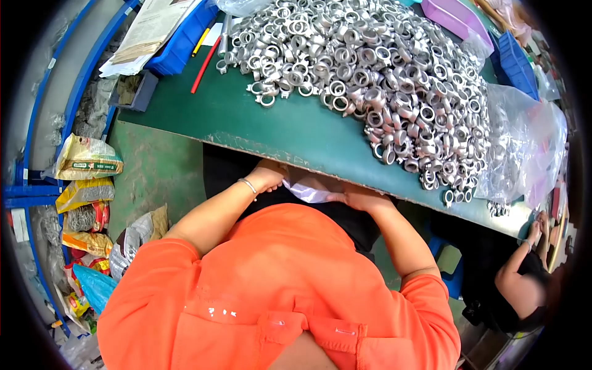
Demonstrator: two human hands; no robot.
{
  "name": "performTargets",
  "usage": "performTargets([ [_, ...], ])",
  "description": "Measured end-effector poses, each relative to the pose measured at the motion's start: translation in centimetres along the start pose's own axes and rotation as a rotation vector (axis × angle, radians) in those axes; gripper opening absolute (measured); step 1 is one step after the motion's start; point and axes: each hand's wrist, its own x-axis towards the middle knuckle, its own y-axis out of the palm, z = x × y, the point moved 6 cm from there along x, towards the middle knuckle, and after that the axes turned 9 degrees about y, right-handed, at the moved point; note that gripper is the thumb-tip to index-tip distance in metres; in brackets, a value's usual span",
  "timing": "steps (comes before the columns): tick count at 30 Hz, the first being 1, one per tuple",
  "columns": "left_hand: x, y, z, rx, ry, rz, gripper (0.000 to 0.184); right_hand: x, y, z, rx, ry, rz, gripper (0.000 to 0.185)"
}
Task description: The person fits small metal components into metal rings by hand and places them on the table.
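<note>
Below the front edge of the green table, my left hand is closed on the left end of a pale, whitish sheet or bag. My right hand holds the right end of that same item, its thumb on it and the other fingers partly hidden by the table edge. The pale item lies over my lap, between the two hands. A large heap of silvery metal rings covers the table beyond my hands.
A red pen, a yellow pencil and a blue bin with papers are at the back left. Clear plastic bags lie at the right. A co-worker sits at the lower right. Packed bags stand left.
</note>
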Motion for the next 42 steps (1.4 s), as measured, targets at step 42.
performTargets([
  [42, 1.6, 4.5, -1.0, 0.607, 0.651, 0.250, 0.037, -1.5, -3.2, 10.6, 0.312, -0.191, 0.055, 0.018],
])
